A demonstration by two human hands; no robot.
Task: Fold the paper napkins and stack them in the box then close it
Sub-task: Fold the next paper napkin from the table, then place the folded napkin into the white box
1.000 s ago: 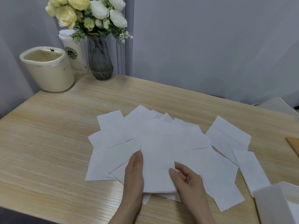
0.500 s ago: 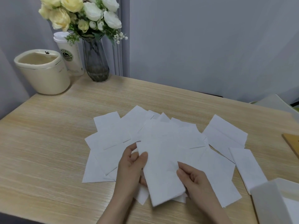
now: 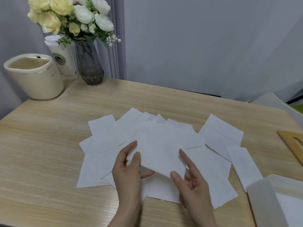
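Observation:
Several white paper napkins point(image 3: 106, 136) lie fanned out and overlapping across the middle of the wooden table point(image 3: 41, 145). One napkin point(image 3: 157, 153) is lifted above the pile, tilted. My left hand point(image 3: 129, 171) pinches its left end between thumb and fingers. My right hand point(image 3: 190, 181) holds its right end, thumb on top and index finger along the edge. The white box point(image 3: 262, 194) stands open at the lower right corner, with white napkins inside it. A folded napkin point(image 3: 242, 164) lies just left of the box.
At the back left stand a cream bin point(image 3: 34, 77), a white lidded cup point(image 3: 64, 61) and a glass vase of flowers point(image 3: 88, 66). A wooden board point(image 3: 293, 145) lies at the right edge. A pale chair back point(image 3: 272, 102) shows behind the table.
One napkin has come up off the pile, and both hands now hold its ends, turned to lie crosswise. The view has shifted slightly.

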